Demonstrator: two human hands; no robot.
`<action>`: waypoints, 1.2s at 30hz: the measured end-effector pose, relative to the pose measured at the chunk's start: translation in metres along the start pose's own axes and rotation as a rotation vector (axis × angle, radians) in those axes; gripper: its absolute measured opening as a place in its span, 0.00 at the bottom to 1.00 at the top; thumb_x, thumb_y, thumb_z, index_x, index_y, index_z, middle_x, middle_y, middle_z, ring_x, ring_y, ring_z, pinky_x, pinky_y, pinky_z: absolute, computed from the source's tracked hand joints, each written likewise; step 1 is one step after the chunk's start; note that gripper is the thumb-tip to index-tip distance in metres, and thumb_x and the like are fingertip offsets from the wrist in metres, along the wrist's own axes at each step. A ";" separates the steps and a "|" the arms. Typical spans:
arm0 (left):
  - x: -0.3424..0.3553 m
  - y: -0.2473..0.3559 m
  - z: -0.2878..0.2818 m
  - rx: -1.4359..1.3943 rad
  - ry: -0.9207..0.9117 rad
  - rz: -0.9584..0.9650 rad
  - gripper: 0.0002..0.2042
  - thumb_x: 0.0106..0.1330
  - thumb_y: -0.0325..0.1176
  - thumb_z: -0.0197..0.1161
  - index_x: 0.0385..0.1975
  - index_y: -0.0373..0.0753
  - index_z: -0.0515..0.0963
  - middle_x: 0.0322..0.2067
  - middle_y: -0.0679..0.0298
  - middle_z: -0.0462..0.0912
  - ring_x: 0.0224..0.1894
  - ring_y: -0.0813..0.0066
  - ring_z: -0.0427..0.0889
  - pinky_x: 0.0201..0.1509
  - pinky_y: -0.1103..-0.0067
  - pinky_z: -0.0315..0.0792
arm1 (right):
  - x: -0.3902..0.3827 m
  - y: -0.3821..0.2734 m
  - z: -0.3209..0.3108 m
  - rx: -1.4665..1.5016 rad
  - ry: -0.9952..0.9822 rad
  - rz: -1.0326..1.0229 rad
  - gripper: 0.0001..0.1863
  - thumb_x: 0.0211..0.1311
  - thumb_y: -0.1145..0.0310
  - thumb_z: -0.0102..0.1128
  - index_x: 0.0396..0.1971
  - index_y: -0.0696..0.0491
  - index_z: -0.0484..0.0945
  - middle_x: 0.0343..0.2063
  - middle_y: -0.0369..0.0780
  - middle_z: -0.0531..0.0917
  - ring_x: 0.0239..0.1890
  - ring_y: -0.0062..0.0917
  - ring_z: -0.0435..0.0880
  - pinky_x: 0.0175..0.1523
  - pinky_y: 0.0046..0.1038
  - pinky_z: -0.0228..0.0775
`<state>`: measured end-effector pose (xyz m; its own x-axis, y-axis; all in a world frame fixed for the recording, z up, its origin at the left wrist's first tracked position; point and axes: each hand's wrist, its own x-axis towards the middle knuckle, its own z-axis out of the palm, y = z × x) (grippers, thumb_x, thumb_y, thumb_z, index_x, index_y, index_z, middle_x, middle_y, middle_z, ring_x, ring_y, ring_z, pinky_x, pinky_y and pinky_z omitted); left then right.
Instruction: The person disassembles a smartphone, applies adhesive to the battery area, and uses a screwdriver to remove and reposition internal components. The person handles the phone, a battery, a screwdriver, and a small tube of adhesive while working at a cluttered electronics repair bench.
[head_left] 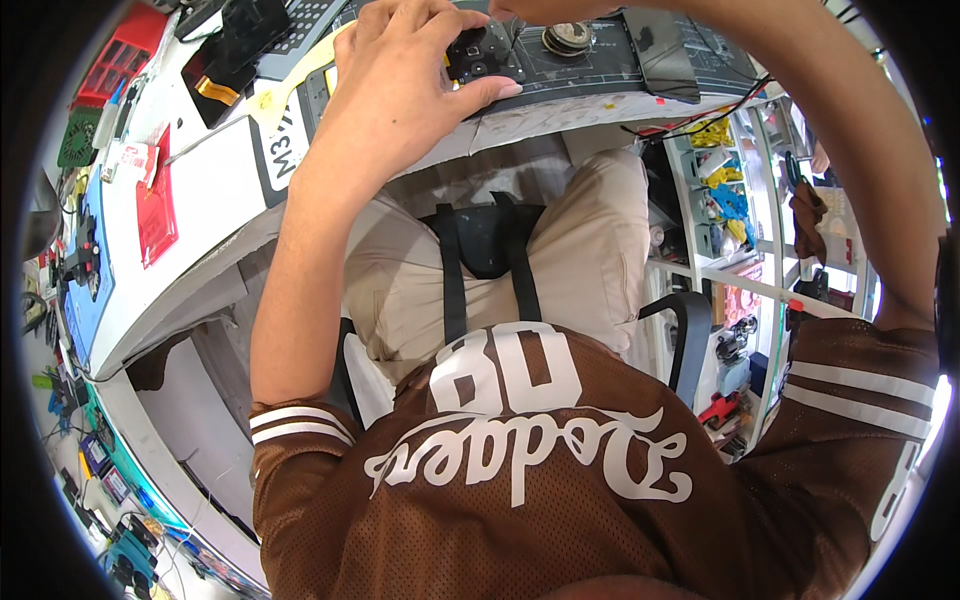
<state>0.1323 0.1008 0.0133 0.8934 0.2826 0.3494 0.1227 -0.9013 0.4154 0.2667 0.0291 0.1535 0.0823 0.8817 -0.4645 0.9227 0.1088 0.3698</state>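
Note:
My left hand [390, 100] reaches across the near edge of the bench. Its thumb presses the near side of a small black device part [487, 58] and its fingers curl round the far side, so the part sits between them. At the top edge of the picture, my right hand [555, 8] is partly cut off. Its fingers are pinched together just above the black part. A thin dark line runs down from them, too fine to name. Close by on the dark work mat [610, 75] rests a small round metal tin [567, 39].
A dark glass panel [662, 55] lies right of the tin, with black and red cables [715, 122] over the edge. Left are a yellow strip [300, 75], a black screen part with an orange flex [215, 90] and a red packet [156, 210]. Shelves [735, 280] stand at right.

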 end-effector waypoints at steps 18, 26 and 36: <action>-0.008 -0.014 0.017 0.175 0.109 0.086 0.30 0.63 0.56 0.76 0.60 0.45 0.83 0.61 0.63 0.81 0.72 0.57 0.68 0.77 0.59 0.57 | 0.005 0.008 0.012 -0.016 0.053 -0.074 0.14 0.60 0.65 0.66 0.39 0.57 0.91 0.40 0.49 0.91 0.46 0.43 0.91 0.50 0.41 0.83; -0.006 -0.010 0.018 0.197 0.102 0.082 0.29 0.63 0.55 0.75 0.60 0.45 0.83 0.62 0.62 0.80 0.72 0.55 0.68 0.77 0.59 0.55 | 0.014 0.009 0.023 -0.112 0.094 -0.120 0.13 0.58 0.64 0.67 0.38 0.55 0.92 0.40 0.48 0.92 0.46 0.41 0.91 0.49 0.40 0.83; -0.005 -0.013 0.019 0.172 0.087 0.086 0.29 0.64 0.55 0.75 0.61 0.46 0.82 0.63 0.62 0.80 0.72 0.55 0.67 0.76 0.58 0.55 | -0.002 0.006 0.012 0.033 0.057 -0.039 0.13 0.59 0.68 0.66 0.41 0.55 0.92 0.41 0.49 0.92 0.47 0.42 0.91 0.51 0.43 0.83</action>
<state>0.1341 0.1051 -0.0096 0.8637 0.2227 0.4521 0.1263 -0.9641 0.2336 0.2763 0.0224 0.1473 0.0254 0.9020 -0.4310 0.9368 0.1290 0.3251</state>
